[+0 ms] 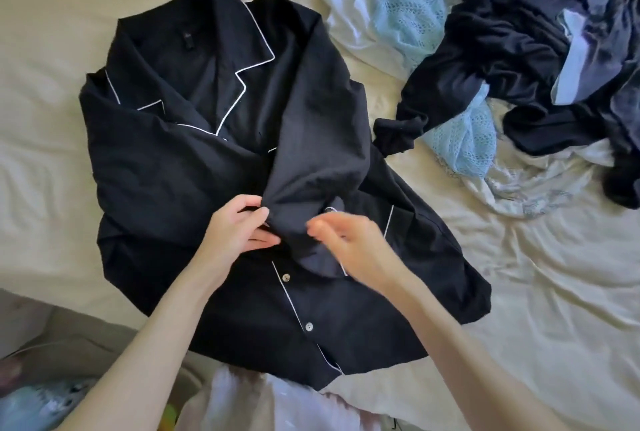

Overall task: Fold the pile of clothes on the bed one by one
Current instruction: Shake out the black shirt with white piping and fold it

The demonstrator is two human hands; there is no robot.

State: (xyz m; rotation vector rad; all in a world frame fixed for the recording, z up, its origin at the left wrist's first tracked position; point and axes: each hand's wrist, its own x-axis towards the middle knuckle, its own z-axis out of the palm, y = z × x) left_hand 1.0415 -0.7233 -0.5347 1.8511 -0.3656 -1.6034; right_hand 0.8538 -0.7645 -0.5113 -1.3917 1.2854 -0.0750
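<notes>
Seen from the head view, a dark pyjama shirt [194, 167] with white piping is spread front-up on the bed [41, 139], its collar on the far side of the hands and its buttoned hem nearest the person. One sleeve [308, 167] has been brought across the chest, probably so that the garment can be narrowed before it is doubled over. The cuff end of that sleeve is pinched by the left hand [242, 226], fingers curled round a fold of cloth, apparently to keep the sleeve from sliding while it is laid flat. The right hand [349, 243] is held just beside the same cuff with fingers loosely extended and slightly blurred; nothing is seen gripped in it, and whether the cloth is touched cannot be told. Beyond and to the right of the right hand, well apart from the shirt, the pile of unfolded clothes [519, 49] is heaped, dark garments mixed with a pale blue knit [408, 15] and white cloth. Folding of this shirt is judged to be at an early stage, with the pile not yet dealt with.
</notes>
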